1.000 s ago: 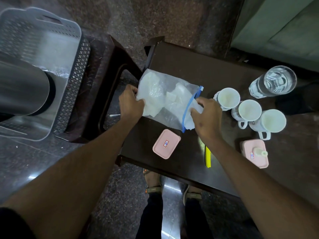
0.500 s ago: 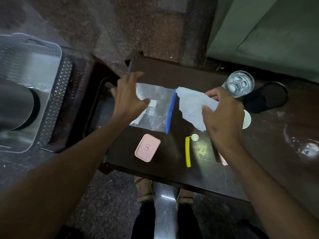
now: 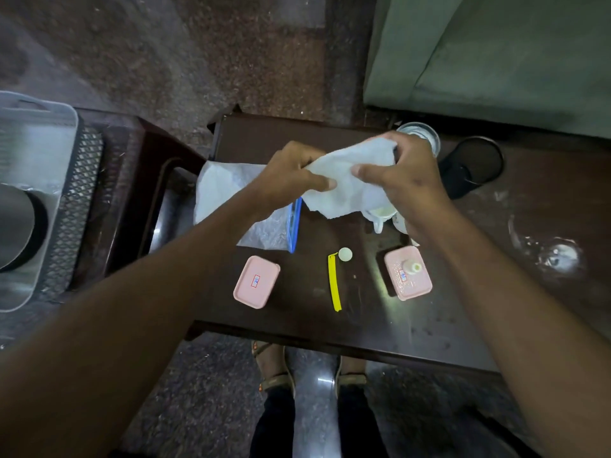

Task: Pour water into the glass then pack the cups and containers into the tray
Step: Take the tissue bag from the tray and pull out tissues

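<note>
My left hand (image 3: 292, 175) and my right hand (image 3: 401, 175) both grip a crumpled white paper towel (image 3: 347, 180) above the dark table (image 3: 363, 312). Under them lies a clear zip bag with a blue seal (image 3: 274, 229). White cups (image 3: 380, 214) peek out below my right hand, mostly hidden. A glass of water (image 3: 421, 135) stands behind my right hand. Two pink containers rest near the front: one on the left (image 3: 256, 281), one on the right (image 3: 408, 273) with a small bottle on top. The grey perforated tray (image 3: 66, 206) sits at far left.
A steel vessel (image 3: 16, 229) lies in the tray, which rests on a dark stool (image 3: 132, 180). A yellow strip (image 3: 334, 282) and small white cap (image 3: 345, 254) lie mid-table. A black round object (image 3: 472, 166) sits at the back right; wet marks (image 3: 549, 252) show at right.
My right hand pulled the paper towel out of the zip bag and lifted it. My left hand left the bag and took hold of the towel too.
</note>
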Available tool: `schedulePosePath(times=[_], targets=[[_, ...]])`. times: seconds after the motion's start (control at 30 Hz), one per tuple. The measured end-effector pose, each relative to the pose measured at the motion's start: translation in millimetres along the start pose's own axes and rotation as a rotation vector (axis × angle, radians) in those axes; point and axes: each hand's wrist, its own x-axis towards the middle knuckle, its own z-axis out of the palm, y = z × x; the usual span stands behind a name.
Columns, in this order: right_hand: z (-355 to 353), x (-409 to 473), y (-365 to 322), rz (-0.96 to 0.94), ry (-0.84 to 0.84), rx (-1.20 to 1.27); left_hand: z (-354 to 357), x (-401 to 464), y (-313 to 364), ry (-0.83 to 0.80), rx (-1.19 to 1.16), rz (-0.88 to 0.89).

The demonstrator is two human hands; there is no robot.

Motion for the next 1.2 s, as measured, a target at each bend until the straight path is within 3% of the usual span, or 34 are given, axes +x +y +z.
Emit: schedulePosePath(times=[0.1, 0.27, 0.4, 0.53, 0.63, 0.73, 1.0, 1.2], targets=[[-8, 0, 12, 0.107, -0.096, 0.260, 5, -2, -4, -0.040, -0.171, -0.039], [-18, -9, 23, 0.090, -0.101, 0.168, 20, 1, 2, -0.145, -0.236, -0.102], [-36, -4, 25, -0.012, 0.061, -0.123, 42, 11, 20, -0.125, -0.221, -0.096], [-87, 14, 29, -0.039, 0.326, -0.253, 63, 33, 50, 0.057, -0.224, -0.060], [-134, 28, 36, 0.019, 0.547, -0.289, 80, 51, 74, 0.173, -0.288, -0.011], [-167, 37, 47, 0.113, 0.640, -0.317, 107, 63, 97, 0.249, -0.283, 0.060], [-168, 41, 64, 0.081, 0.602, -0.420, 199, 76, 130, 0.098, -0.081, 0.092], [-157, 50, 80, 0.000, 0.469, -0.541, 218, 81, 119, 0.159, 0.081, 0.070]])
